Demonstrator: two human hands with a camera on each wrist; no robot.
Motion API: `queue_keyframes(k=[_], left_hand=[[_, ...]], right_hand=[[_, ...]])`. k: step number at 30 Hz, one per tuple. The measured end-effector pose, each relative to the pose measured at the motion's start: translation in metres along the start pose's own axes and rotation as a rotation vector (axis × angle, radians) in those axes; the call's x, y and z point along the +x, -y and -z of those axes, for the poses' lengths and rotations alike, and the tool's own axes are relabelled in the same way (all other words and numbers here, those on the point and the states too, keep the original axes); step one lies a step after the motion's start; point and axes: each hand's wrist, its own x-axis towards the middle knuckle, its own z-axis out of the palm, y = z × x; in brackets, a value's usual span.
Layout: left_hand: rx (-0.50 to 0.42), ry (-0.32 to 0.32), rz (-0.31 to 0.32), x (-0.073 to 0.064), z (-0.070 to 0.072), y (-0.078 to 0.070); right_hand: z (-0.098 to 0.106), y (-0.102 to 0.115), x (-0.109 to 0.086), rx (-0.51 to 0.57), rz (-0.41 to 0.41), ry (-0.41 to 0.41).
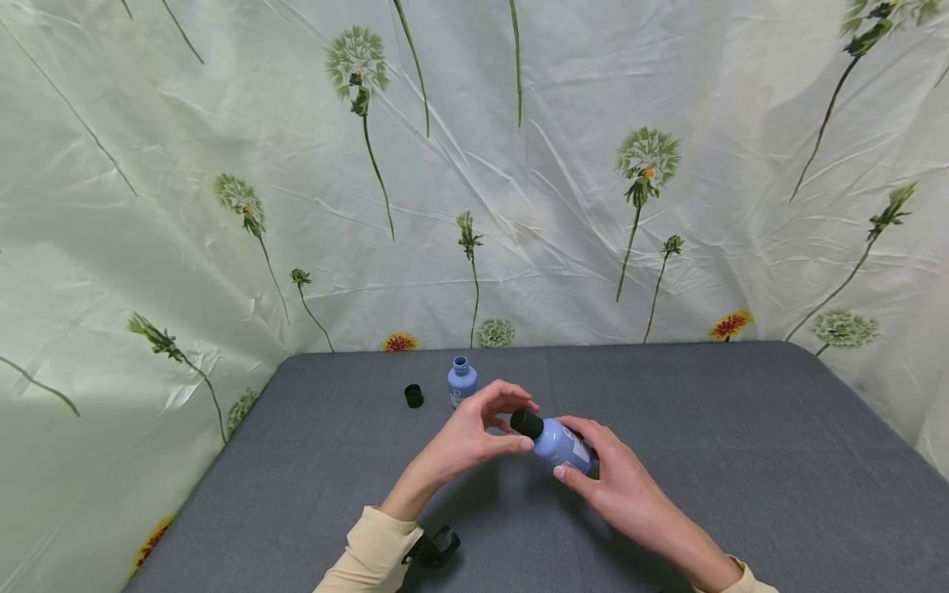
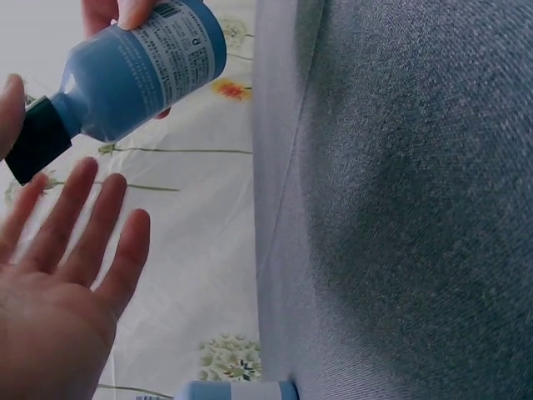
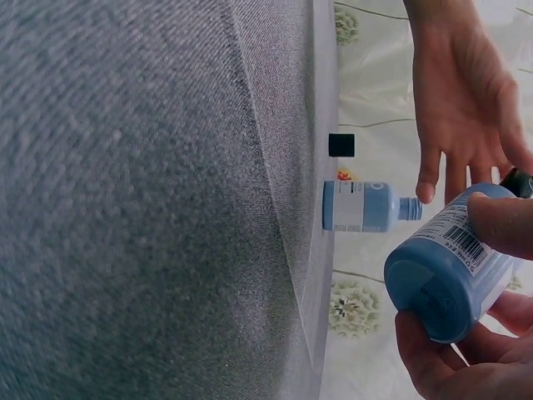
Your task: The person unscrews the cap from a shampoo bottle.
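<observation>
A blue bottle (image 1: 562,445) with a black cap (image 1: 527,423) is tilted above the table, its cap end toward the left. My right hand (image 1: 621,484) grips it around the body, thumb on the near side; the label and barcode show in the right wrist view. My left hand (image 1: 478,432) is around the cap end with fingers apart, as the left wrist view shows. Its thumb is right at the cap, while the other fingers stay spread and off it. Behind the left hand stands a second blue bottle (image 1: 461,380) with an uncovered neck, partly hidden by that hand.
A loose black cap (image 1: 413,396) lies on the grey table (image 1: 712,445), left of the standing bottle. A black band with a loop (image 1: 437,547) is at the left wrist. Behind the table hangs a white curtain (image 1: 549,181) with printed flowers.
</observation>
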Motion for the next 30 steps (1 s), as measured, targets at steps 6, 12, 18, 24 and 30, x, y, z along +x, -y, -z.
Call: queue_keyframes(k=[6, 12, 18, 24, 30], left_hand=[[-0.014, 0.074, -0.080, -0.002, 0.002, -0.012], [-0.009, 0.072, -0.064, -0.003, 0.001, -0.015], [0.023, 0.022, -0.037, -0.002, 0.001, -0.005], [0.050, -0.035, 0.000, -0.001, 0.002, -0.003], [0.058, -0.069, 0.038, -0.001, 0.001, -0.003]], right_hand=[[0.000, -0.001, 0.000, 0.010, 0.000, 0.002], [0.000, 0.000, 0.000, 0.006, -0.021, 0.007], [0.000, 0.001, 0.001, 0.002, -0.036, 0.012], [-0.001, 0.002, 0.001, 0.005, -0.033, 0.009], [-0.002, 0.003, 0.001, 0.000, -0.050, 0.014]])
